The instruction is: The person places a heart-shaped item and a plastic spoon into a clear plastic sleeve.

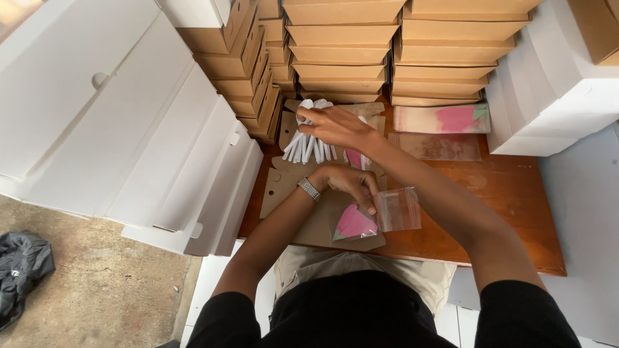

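1. up on the left, a big stack of white flat boxes (116, 129) leans down over the edge of the wooden table (516, 212). more white boxes (554, 90) sit on the right side.
2. next, brown cardboard boxes (393, 51) are piled in rows along the back of the table, well past the hands.
3. flat brown card pieces (290, 187) lie spread on the table under both hands.
4. a long pack with pink and green on it (445, 119) lies near the brown boxes, on the right.
5. a black bag (22, 270) lies on the floor, far to the left.
6. the right hand (335, 125) reaches away from the body. its fingers curl down on top of a bunch of white plastic spoons (308, 145), touching their tops. i cannot tell how tight the grip is.
7. the left hand (351, 183), with a silver watch (309, 189) on the wrist, is closer to the body. its finger and thumb are pinched shut on the top edge of a small clear plastic bag (398, 209).
8. a pink and green folded paper (354, 223) lies just beside the clear bag, touching its left edge, on top of the brown card.
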